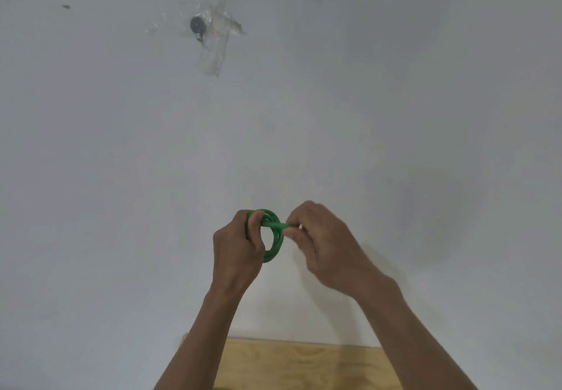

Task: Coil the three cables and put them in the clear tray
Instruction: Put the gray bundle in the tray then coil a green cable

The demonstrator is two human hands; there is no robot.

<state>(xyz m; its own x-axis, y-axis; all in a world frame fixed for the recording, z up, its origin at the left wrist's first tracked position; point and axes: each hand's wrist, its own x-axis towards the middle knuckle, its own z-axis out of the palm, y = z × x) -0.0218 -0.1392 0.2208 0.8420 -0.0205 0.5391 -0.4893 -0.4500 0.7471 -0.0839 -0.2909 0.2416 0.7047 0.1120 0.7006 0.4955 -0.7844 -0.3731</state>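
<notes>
Green is the only strong colour in view: a green cable, wound into a small ring of several stacked loops, is held up in front of a pale wall between two bare hands. Much of the ring is hidden, since the left hand covers its left side, with the thumb through the middle and the fingers wrapped round the outside, so the number of turns cannot be counted. The ring's right and lower arcs show clearly, rounded and glossy. One strand crosses the top of the coil and runs rightward into the right hand, whose thumb and fingertips are pinched on it; a small pale tip peeks out between those fingers, too blurred to say whether it is a plug. The right hand is smeared by motion, so its finger positions are hard to read in detail. Both forearms run off the bottom edge of the view. Between them lies a strip of light wooden board, cut off by the frame, and a sliver of green at the very bottom edge is too small to identify. High on the wall sits a small dark round fitting under crumpled clear tape.
</notes>
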